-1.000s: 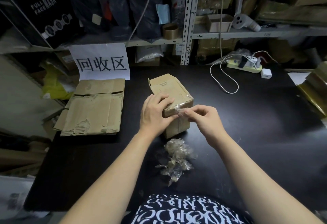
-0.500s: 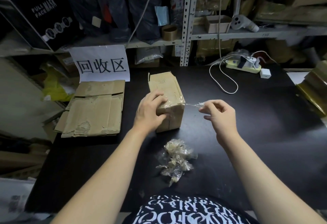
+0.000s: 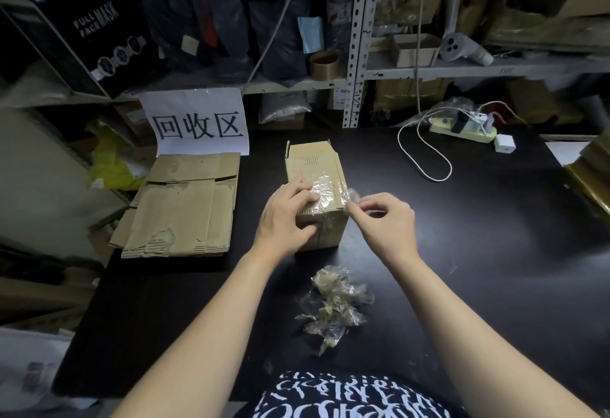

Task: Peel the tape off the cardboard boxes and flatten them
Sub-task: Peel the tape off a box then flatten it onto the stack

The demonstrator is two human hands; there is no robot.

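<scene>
I see a matte black table (image 3: 462, 252) in front of cluttered metal shelving. The cardboard box (image 3: 313, 160) stands mid-table, a small brown corrugated block with glossy, wrinkled clear tape (image 3: 352, 195) across its near top. My left hand (image 3: 287, 216) grips the box's near left corner, fingers curled over the top. My right hand (image 3: 386, 222) pinches a loose tape end at the box's right edge. Crumpled tape scraps (image 3: 333, 302) lie nearer me than the box, and flattened cardboard (image 3: 185, 206) lies to its left.
</scene>
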